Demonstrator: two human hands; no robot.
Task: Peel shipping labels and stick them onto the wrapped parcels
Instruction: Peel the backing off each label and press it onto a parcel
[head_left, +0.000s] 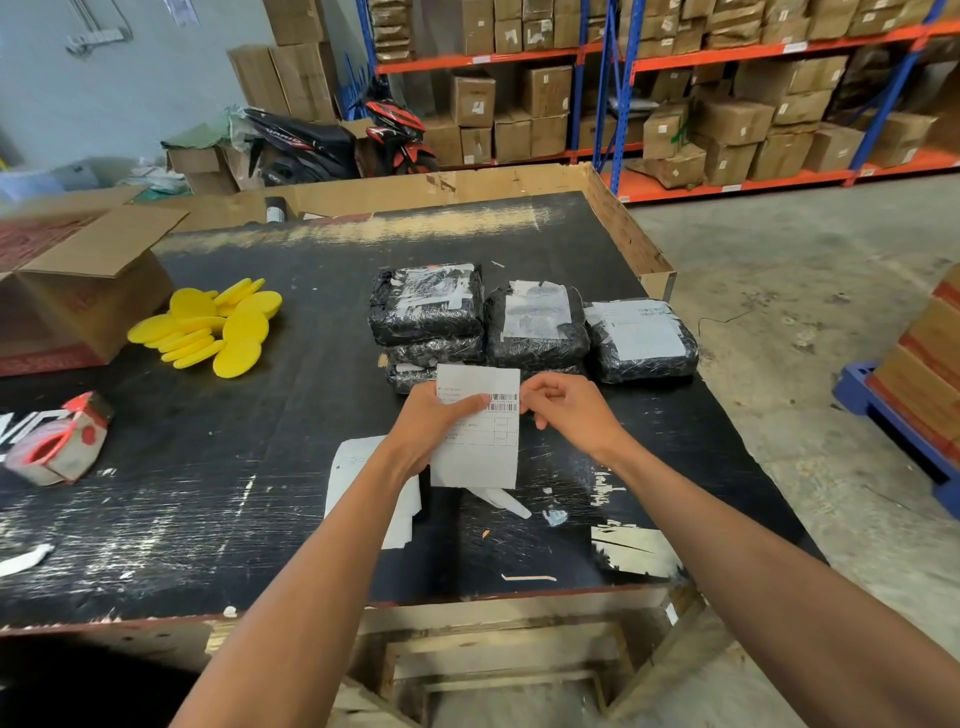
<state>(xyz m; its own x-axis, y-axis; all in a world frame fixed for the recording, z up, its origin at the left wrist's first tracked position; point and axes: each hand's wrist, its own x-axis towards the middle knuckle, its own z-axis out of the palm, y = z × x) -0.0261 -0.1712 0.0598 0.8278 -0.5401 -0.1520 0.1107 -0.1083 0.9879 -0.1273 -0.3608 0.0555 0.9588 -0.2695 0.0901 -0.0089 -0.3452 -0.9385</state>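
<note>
**Label half in hand, parcels waiting**

Warehouse shelving stacked with cartons fills the far background, and a scuffed black table (260, 467) takes up the near ground. At its far left an open cardboard box (78, 291) stands, with a tape dispenser (57, 441) nearer on the left edge. Just right of the box lies a heap of yellow round pads (208, 327).

Toward the middle, loose white sheets (358, 467) rest on the table under the left forearm; whether they are spent backings or fresh labels cannot be told. The left hand (431, 426) grips the shipping label (483, 431) along its left side, thumb curled across the printed face, holding it up just above the table. The right hand (566, 405) meets the label's right edge beside the barcode, fingers (540, 402) drawn together in a pinch there, seemingly working the sticker away from its backing.

Beyond the hands, the black wrapped parcels (535, 327) sit in a cluster, stacked in places. The top ones already carry white labels, so part of the job looks done. The lower parcels in the stacks show little of their tops, so their state is unclear.

By my reading, the peel is only starting: the sheet is whole and nothing hangs free. Sticking it down is left to do, and the parcels lie just past the label's far edge.
</note>
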